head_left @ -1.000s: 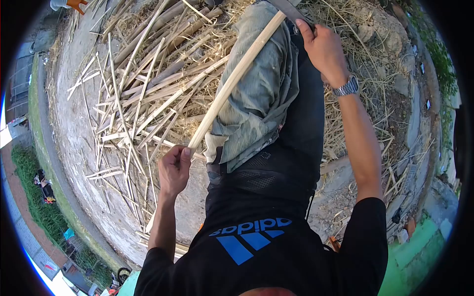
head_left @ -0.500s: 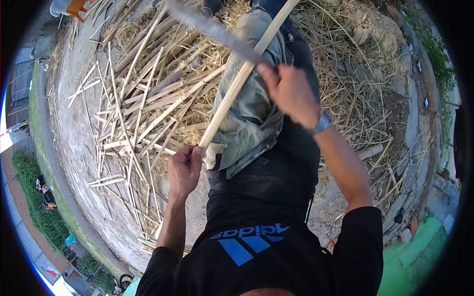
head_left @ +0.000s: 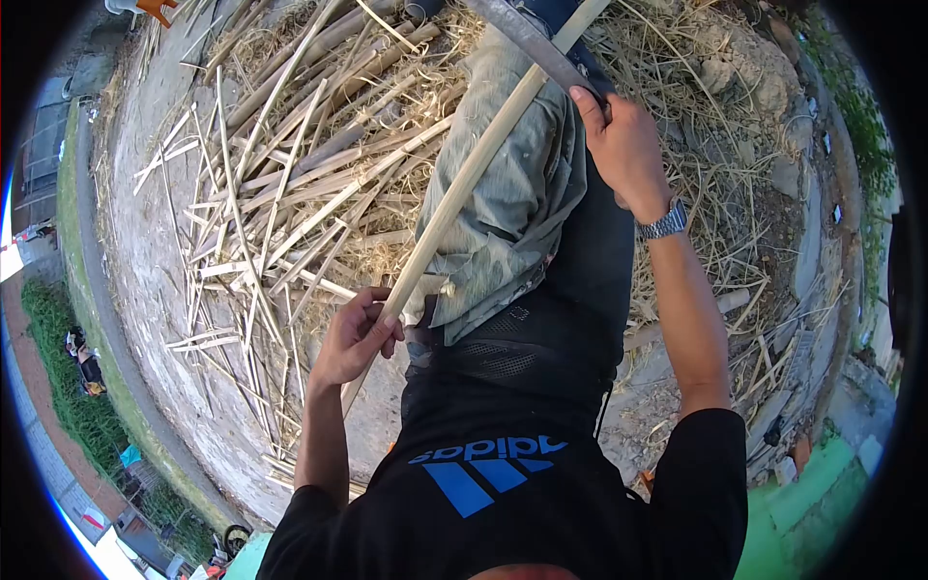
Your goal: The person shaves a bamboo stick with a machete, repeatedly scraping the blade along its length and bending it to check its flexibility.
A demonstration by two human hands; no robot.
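Since half a second ago the right hand [head_left: 626, 145] has swung back up, laying the one long grey metal blade [head_left: 527, 41] across the one long pale bamboo pole [head_left: 464, 184]; uncountable split bamboo strips [head_left: 290, 184] heap the ground [head_left: 145, 251]; one grey-green cloth [head_left: 512, 222] pads the thigh beneath the pole; right fingers clench the blade's handle; the left hand [head_left: 358, 336] curls its fingers loosely round the pole, which might twist and glance the blade legward.
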